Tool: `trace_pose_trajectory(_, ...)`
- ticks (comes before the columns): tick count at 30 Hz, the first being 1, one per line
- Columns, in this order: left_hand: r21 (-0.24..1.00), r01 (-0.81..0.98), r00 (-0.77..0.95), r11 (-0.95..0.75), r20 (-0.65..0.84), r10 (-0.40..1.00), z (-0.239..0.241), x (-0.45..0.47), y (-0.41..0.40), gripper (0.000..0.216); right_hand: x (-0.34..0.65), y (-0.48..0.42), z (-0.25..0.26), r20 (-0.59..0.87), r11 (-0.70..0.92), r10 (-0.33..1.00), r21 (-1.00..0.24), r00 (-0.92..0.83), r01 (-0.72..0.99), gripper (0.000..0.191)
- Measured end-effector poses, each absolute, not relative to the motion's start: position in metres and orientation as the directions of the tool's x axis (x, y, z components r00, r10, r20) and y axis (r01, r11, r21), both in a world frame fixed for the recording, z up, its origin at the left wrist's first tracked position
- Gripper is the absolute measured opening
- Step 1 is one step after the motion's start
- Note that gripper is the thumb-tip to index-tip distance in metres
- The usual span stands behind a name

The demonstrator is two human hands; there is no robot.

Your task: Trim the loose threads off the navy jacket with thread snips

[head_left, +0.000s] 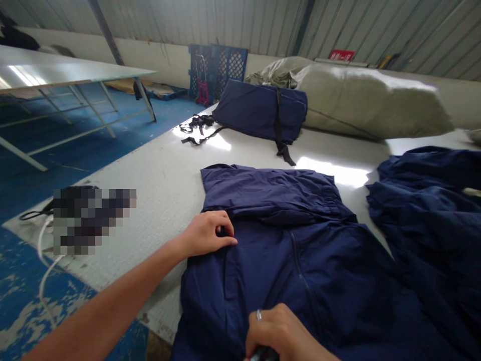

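A navy blue jacket [263,265] with a dark front zipper lies spread on the white table, its upper part creased and gathered. At its left side my left hand [208,233] is closed, thumb and curled fingers pinching the cloth. My right hand [281,328], with a ring on one finger, is closed lower down over the jacket. A small black object [265,353] with a shiny part shows under its fingers; the bottom edge of the view cuts it off, so its kind cannot be made out.
More navy garments [432,215] lie to the right. Behind the jacket sits a folded navy bundle [259,108] with black straps, beside a large pale covered heap [368,100]. Blurred items [93,220] and a white cable [43,250] are at the table's left corner.
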State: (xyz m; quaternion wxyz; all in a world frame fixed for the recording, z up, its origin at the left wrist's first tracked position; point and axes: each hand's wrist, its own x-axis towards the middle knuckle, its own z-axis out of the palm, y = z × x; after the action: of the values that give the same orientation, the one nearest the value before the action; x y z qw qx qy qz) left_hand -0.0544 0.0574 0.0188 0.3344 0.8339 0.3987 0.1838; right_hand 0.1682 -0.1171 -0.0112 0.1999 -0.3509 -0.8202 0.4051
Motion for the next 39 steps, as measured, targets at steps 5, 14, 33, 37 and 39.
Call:
trace_pose_trajectory(5, 0.702, 0.559, 0.6, -0.441, 0.025, 0.8, 0.016, -0.054, 0.057, 0.015, 0.169, -0.118, -0.018, 0.063, 0.427, 0.721, -0.825, -0.69, 0.371, 0.01)
trace_pose_trajectory(14, 0.702, 0.558, 0.6, -0.442, 0.026, 0.8, 0.012, -0.054, 0.066, 0.008, 0.169, -0.116, -0.018, 0.083, 0.439, 0.722, -0.823, -0.687, 0.361, 0.018)
trace_pose_trajectory(33, 0.409, 0.644, 0.657, -0.647, 0.139, 0.741, -0.007, -0.066, 0.077, 0.064, 0.158, -0.119, 0.009, 0.375, 0.453, 0.874, -0.4, -0.309, 0.797, 0.048)
trace_pose_trajectory(37, 0.348, 0.684, 0.619, -0.642, 0.19, 0.762, -0.009, -0.064, 0.083, 0.058, 0.162, -0.118, 0.012, 0.376, 0.473, 0.863, -0.374, -0.336, 0.798, 0.051)
trace_pose_trajectory(39, 0.353, 0.692, 0.585, -0.63, 0.239, 0.775, -0.006, -0.064, 0.085, 0.049, 0.163, -0.118, 0.012, 0.368, 0.482, 0.862, -0.383, -0.348, 0.788, 0.047)
